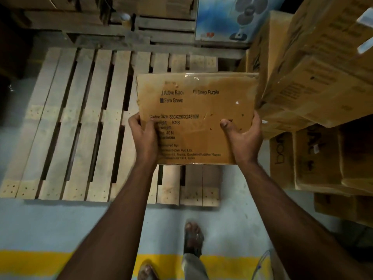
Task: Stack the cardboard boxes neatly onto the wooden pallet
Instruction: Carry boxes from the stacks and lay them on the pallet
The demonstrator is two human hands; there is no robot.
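I hold a brown cardboard box (196, 110) with black printed text in the air above the right part of a pale wooden pallet (80, 122). My left hand (144, 138) grips the box's near left corner, thumb on the printed face. At the near right corner my right hand (243, 138) holds it the same way. The pallet's slats run away from me and no box rests on the part I can see.
A tall stack of cardboard boxes (314, 77) stands at the right, close to the held box. A blue fan carton (232, 17) and darker pallets (165, 27) lie behind. A yellow floor line (34, 263) runs near my sandalled feet (192, 237).
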